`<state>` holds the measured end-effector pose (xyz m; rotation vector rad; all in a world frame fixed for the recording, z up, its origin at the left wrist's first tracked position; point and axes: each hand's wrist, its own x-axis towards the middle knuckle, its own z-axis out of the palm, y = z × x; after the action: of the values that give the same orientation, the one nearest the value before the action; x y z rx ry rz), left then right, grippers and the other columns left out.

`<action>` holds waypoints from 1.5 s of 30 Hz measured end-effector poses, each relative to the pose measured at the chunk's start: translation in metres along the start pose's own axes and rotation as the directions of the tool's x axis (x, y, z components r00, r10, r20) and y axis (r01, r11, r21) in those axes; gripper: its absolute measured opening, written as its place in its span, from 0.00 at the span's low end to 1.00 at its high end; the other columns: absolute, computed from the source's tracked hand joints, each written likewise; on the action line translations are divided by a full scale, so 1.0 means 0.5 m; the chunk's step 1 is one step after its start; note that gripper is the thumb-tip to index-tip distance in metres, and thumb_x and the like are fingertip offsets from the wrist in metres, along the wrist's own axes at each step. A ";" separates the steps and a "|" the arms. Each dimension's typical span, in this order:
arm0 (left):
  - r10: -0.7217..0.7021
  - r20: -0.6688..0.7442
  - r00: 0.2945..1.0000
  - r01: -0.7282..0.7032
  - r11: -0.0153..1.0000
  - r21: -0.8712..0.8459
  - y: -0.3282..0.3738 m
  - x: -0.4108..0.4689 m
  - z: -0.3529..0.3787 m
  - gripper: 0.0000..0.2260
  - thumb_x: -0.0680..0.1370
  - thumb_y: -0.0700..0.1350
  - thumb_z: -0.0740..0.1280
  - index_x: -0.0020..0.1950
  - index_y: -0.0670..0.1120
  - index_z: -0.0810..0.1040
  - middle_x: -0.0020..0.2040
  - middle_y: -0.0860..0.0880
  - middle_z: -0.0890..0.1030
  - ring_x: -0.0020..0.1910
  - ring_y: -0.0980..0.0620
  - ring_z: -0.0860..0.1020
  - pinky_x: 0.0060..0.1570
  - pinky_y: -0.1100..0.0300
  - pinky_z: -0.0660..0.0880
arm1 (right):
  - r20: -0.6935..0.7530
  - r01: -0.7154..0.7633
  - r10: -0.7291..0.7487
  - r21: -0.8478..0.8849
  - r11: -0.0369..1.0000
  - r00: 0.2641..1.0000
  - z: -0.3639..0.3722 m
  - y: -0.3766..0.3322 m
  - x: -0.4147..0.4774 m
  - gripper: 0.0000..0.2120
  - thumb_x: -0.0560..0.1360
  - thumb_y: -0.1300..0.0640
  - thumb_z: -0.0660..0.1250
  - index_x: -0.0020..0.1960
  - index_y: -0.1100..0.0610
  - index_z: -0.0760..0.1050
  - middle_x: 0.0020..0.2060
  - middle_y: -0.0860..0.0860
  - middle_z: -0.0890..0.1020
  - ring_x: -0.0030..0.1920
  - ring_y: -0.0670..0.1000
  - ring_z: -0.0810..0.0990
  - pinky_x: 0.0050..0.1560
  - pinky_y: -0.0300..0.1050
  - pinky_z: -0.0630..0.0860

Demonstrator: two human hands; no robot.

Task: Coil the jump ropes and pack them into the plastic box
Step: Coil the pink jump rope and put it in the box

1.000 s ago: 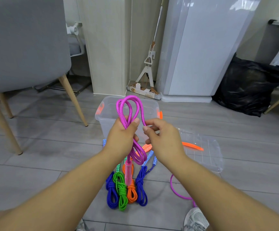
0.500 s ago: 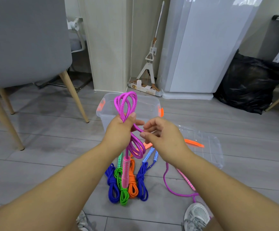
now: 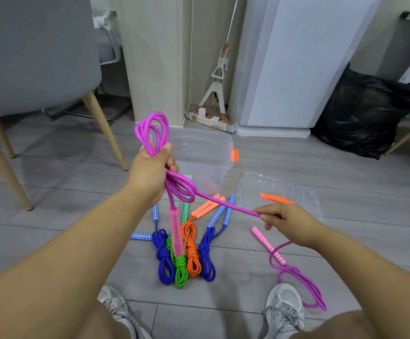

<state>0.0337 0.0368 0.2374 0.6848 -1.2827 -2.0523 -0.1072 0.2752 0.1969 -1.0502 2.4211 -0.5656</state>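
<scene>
My left hand (image 3: 150,174) grips a bundle of loops of the purple jump rope (image 3: 153,133), held above the floor; one pink handle (image 3: 175,231) hangs below the fist. My right hand (image 3: 289,223) pinches the same rope's free strand, stretched taut to the right and lower. The rest of that rope trails on the floor to its other pink handle (image 3: 269,245). Several coiled ropes lie on the floor below: two blue (image 3: 162,260) (image 3: 206,255), one green (image 3: 180,272), one orange (image 3: 191,253). The clear plastic box (image 3: 206,157) stands open behind my left hand.
The box's clear lid (image 3: 280,192) with an orange latch lies on the floor to the right. A grey chair (image 3: 35,57) stands at the left, a mop (image 3: 217,77) and white appliance (image 3: 297,62) behind, a black bag (image 3: 363,118) at the right. My shoes (image 3: 284,307) are at the bottom.
My right hand has moved away from the left hand, down and to the right, pulling a strand of the purple rope taut. The left hand keeps holding the loops.
</scene>
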 end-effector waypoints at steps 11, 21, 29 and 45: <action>-0.062 0.167 0.984 -0.015 0.905 0.426 -0.043 -0.037 0.033 0.02 0.81 0.41 0.59 0.50 0.42 0.68 0.34 0.45 0.76 0.23 0.55 0.77 0.27 0.61 0.74 | -0.174 0.272 -0.261 0.038 0.962 0.950 -0.020 -0.174 -0.003 0.06 0.77 0.54 0.63 0.45 0.51 0.78 0.32 0.41 0.75 0.35 0.39 0.72 0.35 0.27 0.66; -0.133 0.191 0.973 0.062 0.939 0.339 -0.058 -0.051 0.048 0.10 0.81 0.43 0.60 0.46 0.38 0.75 0.25 0.47 0.79 0.23 0.49 0.78 0.29 0.59 0.77 | -0.364 0.304 -0.304 -0.058 0.951 0.881 0.005 -0.234 0.034 0.07 0.76 0.55 0.64 0.48 0.56 0.80 0.43 0.51 0.82 0.42 0.48 0.76 0.44 0.42 0.72; -0.132 0.155 0.979 0.088 0.960 0.265 -0.060 -0.052 0.050 0.11 0.81 0.46 0.60 0.41 0.43 0.71 0.23 0.52 0.70 0.23 0.52 0.69 0.31 0.57 0.74 | -0.383 0.303 -0.283 -0.008 0.953 0.879 0.013 -0.232 0.045 0.08 0.76 0.53 0.65 0.48 0.56 0.80 0.42 0.51 0.82 0.40 0.47 0.75 0.42 0.42 0.70; -0.045 0.077 0.996 0.036 0.993 0.115 0.001 -0.009 -0.006 0.11 0.75 0.44 0.68 0.48 0.42 0.67 0.23 0.52 0.65 0.21 0.55 0.65 0.24 0.63 0.68 | -0.358 0.189 -0.192 -0.045 0.981 0.914 -0.051 -0.056 -0.005 0.15 0.79 0.62 0.57 0.61 0.51 0.75 0.44 0.52 0.77 0.45 0.52 0.74 0.49 0.45 0.71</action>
<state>0.0391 0.0383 0.2369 0.6912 -1.4509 -2.0706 -0.1034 0.2643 0.2329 -1.2932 2.6487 -0.8834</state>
